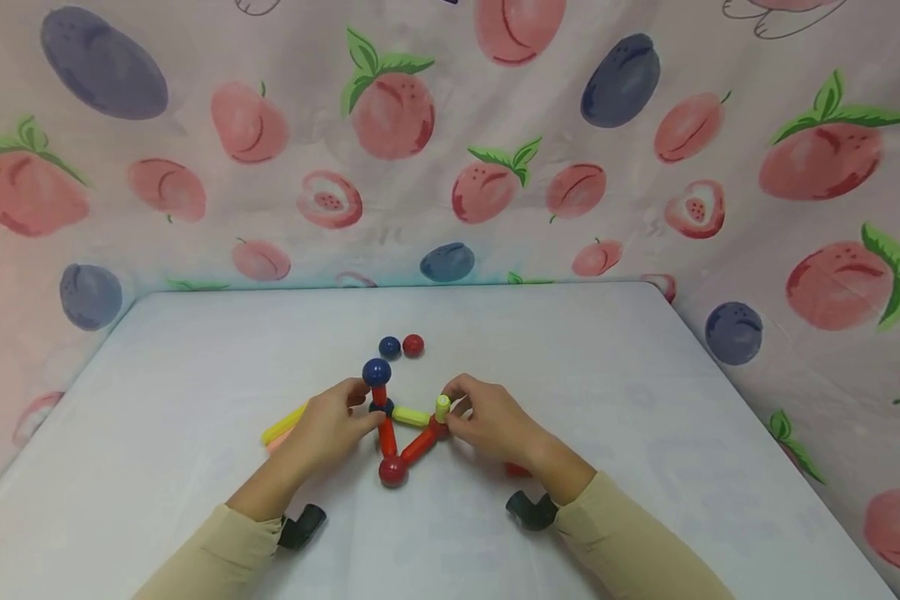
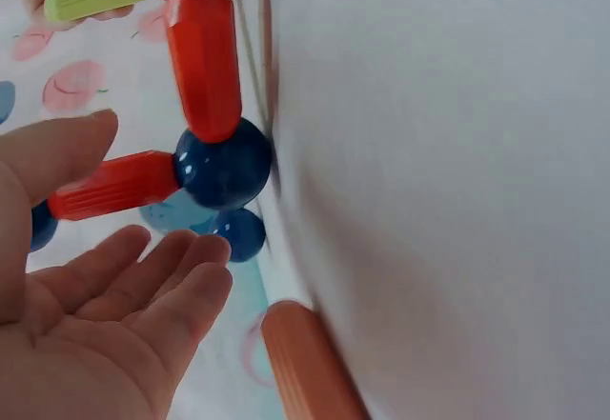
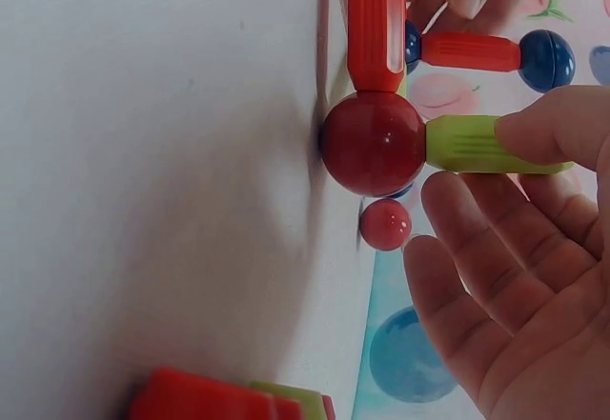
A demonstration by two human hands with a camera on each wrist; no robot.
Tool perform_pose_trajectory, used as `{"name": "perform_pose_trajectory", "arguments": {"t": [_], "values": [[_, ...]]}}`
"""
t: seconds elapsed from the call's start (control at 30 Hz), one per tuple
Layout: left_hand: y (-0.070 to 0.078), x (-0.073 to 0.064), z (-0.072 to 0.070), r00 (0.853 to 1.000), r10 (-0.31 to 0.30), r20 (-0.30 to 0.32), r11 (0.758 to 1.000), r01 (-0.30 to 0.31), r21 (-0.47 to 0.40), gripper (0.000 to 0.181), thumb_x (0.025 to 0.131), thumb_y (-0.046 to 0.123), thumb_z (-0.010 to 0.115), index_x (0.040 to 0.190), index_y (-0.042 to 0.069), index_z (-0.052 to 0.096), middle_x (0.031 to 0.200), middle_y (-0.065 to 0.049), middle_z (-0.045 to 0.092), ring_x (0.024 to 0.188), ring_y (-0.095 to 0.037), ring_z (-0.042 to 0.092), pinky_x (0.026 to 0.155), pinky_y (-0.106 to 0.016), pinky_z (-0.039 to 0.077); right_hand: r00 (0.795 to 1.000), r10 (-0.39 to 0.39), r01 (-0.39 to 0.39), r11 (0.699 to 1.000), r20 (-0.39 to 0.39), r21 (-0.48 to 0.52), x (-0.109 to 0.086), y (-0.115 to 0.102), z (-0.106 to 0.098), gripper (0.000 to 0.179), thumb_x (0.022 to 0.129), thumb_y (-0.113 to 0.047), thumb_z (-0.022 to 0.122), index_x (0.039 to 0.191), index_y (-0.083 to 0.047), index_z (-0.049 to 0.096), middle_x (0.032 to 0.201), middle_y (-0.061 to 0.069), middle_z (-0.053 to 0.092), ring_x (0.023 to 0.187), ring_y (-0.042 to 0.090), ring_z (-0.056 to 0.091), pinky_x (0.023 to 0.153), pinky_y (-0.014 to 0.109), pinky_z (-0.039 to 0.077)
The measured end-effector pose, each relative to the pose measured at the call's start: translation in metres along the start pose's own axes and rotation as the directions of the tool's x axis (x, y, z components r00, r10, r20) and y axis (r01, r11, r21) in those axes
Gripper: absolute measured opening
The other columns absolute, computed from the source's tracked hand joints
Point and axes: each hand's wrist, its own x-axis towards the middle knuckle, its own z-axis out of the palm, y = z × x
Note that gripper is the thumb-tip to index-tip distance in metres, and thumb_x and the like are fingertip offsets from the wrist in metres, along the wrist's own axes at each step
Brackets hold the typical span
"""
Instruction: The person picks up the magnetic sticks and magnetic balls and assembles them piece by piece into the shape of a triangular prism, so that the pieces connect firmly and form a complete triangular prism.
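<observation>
On the table a triangle of magnetic rods and balls has a dark blue ball [image 1: 381,408], a near red ball [image 1: 393,471] and a right red ball [image 3: 373,144] at its corners. Two red rods [image 1: 420,447] and a yellow-green rod [image 1: 412,416] join them. A red upright rod [image 2: 114,185] topped by a blue ball [image 1: 377,372] stands on the dark blue corner. Around that upright my left hand [image 1: 333,429] is spread, thumb and fingers apart. My right hand [image 1: 495,421] pinches an upright yellow-green rod [image 3: 477,144] that meets the right red ball.
Behind the triangle lie a loose blue ball [image 1: 389,347] and a loose red ball [image 1: 413,346]. Left of my left hand are a yellow rod [image 1: 283,425] and an orange rod [image 2: 310,363]. Red pieces [image 3: 195,399] lie near my right forearm, partly hidden.
</observation>
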Motion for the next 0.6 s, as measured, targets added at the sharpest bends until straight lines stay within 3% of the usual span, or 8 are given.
{"name": "perform_pose_trajectory", "arguments": {"t": [0.2,0.6], "values": [[0.0007,0.0065,0.0045,1.0,-0.008,-0.013,1.0,0.008,-0.02,0.036,0.094,0.018,0.071,0.126,0.004,0.062,0.123,-0.015,0.066,0.113,-0.034,0.062,0.093,-0.047,0.053,1.0,0.005,-0.005,1.0,0.007,0.012,-0.0009,0.0,0.0,0.021,0.093,-0.007,0.065,0.113,-0.01,0.059,0.105,-0.001,0.067,0.097,0.019,0.065,0.08,0.031,0.055],[-0.0012,0.0107,0.0048,0.999,0.03,-0.035,0.999,-0.03,-0.016,0.026,0.094,0.015,0.07,0.119,0.006,0.067,0.112,-0.009,0.071,0.109,-0.03,0.064,0.093,-0.046,0.053,0.999,0.032,-0.032,0.999,0.043,0.004,0.0002,0.0007,-0.0044,0.024,0.094,-0.01,0.066,0.116,-0.011,0.059,0.108,-0.001,0.067,0.1,0.018,0.065,0.08,0.031,0.056]]}}
